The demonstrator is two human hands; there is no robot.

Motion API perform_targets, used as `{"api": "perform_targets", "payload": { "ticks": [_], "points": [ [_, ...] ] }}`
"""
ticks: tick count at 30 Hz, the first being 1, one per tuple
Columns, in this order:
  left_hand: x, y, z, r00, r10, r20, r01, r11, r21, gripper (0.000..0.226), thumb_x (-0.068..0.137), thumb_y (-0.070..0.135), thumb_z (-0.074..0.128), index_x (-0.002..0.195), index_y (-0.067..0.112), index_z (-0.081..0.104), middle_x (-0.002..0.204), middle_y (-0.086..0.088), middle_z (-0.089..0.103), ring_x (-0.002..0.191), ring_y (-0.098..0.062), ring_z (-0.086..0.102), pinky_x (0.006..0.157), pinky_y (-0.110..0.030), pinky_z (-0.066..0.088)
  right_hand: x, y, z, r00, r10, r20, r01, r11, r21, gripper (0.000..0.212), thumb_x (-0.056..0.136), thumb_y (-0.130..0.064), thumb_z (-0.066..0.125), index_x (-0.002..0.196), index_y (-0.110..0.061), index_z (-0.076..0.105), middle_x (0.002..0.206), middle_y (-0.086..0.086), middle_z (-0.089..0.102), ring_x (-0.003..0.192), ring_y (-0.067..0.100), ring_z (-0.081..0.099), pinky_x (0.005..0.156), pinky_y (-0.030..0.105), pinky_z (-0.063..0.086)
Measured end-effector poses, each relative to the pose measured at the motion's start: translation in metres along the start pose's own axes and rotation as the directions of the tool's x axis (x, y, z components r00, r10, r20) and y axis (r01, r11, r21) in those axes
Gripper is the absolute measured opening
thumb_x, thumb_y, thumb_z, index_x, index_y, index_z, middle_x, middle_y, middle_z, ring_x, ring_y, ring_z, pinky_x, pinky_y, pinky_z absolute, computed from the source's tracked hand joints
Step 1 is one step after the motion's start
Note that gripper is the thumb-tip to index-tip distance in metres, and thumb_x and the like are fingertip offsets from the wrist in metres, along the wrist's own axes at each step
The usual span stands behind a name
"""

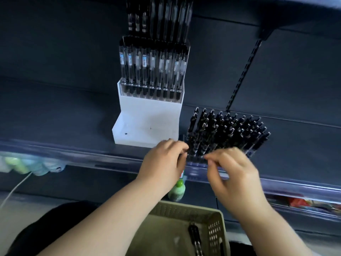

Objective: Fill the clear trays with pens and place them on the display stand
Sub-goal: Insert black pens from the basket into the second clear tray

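**Full tray at the stand – lift pending**

Clear tray (196,159) packed with black pens (227,130), sitting on the shelf just at 3 o'clock of the white display stand (153,111). The stand's upper tiers are loaded and its bottom step is bare.

Left hand (164,159) is curled against the tray's 9 o'clock end. Right hand (234,172) has its fingertips drawn together at the 6 o'clock edge. Blur: cannot tell if either clamps anything.

Judged step: tray filling is done. Next is a level two-handed lift toward 9 o'clock onto the bare step, keeping the pens upright
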State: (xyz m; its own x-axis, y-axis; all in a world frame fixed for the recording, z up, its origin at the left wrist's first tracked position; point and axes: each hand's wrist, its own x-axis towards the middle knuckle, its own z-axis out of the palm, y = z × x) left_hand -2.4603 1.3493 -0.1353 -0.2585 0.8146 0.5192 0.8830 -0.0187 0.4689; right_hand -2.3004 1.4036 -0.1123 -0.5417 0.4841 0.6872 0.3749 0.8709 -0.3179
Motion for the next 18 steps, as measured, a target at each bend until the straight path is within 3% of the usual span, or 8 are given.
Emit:
{"api": "perform_targets", "payload": {
  "ticks": [3,7,10,13,16,18],
  "points": [
    [-0.035,0.004,0.011,0.995,-0.062,0.078,0.062,0.998,0.0,0.015,0.085,0.015,0.062,0.099,0.014,0.067,0.095,-0.001,0.066,0.088,-0.022,0.061,0.072,-0.036,0.052,-0.037,0.001,0.008,0.934,0.296,0.202,-0.298,0.954,-0.019,0.011,0.084,-0.007,0.061,0.09,-0.01,0.07,0.086,0.0,0.065,0.076,0.017,0.061,0.068,0.033,0.054],
    [-0.082,-0.003,0.049,0.912,-0.294,0.287,0.309,0.951,-0.01,0.014,0.089,0.02,0.054,0.099,0.02,0.064,0.104,0.001,0.063,0.095,-0.019,0.058,0.079,-0.03,0.046,-0.08,0.01,0.029,0.645,0.611,0.46,-0.565,0.786,-0.252,0.017,0.087,-0.013,0.052,0.091,-0.011,0.068,0.092,0.006,0.066,0.085,0.023,0.062,0.074,0.029,0.049],
    [-0.124,-0.015,0.084,0.733,-0.531,0.424,0.568,0.822,0.048,0.019,0.087,0.017,0.057,0.102,0.021,0.067,0.106,0.002,0.068,0.099,-0.017,0.062,0.079,-0.015,0.039,-0.113,0.01,0.047,0.393,0.706,0.589,-0.574,0.689,-0.442,0.022,0.088,-0.016,0.048,0.1,-0.011,0.066,0.102,0.009,0.066,0.095,0.026,0.063,0.077,0.027,0.047],
    [-0.161,-0.027,0.113,0.503,-0.708,0.496,0.792,0.607,0.063,0.018,0.087,0.011,0.058,0.101,0.013,0.069,0.108,-0.004,0.068,0.106,-0.02,0.061,0.085,-0.015,0.04,-0.144,0.011,0.06,0.178,0.726,0.664,-0.578,0.623,-0.527,0.028,0.091,-0.014,0.046,0.115,-0.007,0.06,0.117,0.011,0.062,0.109,0.026,0.058,0.087,0.028,0.046],
    [-0.177,-0.033,0.13,0.336,-0.753,0.565,0.863,0.487,0.136,0.017,0.088,0.018,0.06,0.103,0.015,0.068,0.113,-0.004,0.066,0.107,-0.02,0.058,0.083,-0.017,0.039,-0.158,0.015,0.071,0.047,0.723,0.69,-0.538,0.6,-0.592,0.033,0.095,-0.013,0.04,0.124,-0.007,0.053,0.128,0.011,0.055,0.118,0.024,0.052,0.092,0.026,0.042],
    [-0.175,-0.034,0.142,0.274,-0.749,0.603,0.881,0.446,0.154,0.021,0.088,0.027,0.063,0.104,0.015,0.068,0.114,-0.004,0.065,0.107,-0.022,0.058,0.085,-0.019,0.041,-0.158,0.019,0.079,0.05,0.714,0.699,-0.445,0.642,-0.624,0.036,0.097,-0.01,0.035,0.13,-0.004,0.046,0.134,0.011,0.051,0.122,0.022,0.05,0.097,0.026,0.04]
  ]
}}
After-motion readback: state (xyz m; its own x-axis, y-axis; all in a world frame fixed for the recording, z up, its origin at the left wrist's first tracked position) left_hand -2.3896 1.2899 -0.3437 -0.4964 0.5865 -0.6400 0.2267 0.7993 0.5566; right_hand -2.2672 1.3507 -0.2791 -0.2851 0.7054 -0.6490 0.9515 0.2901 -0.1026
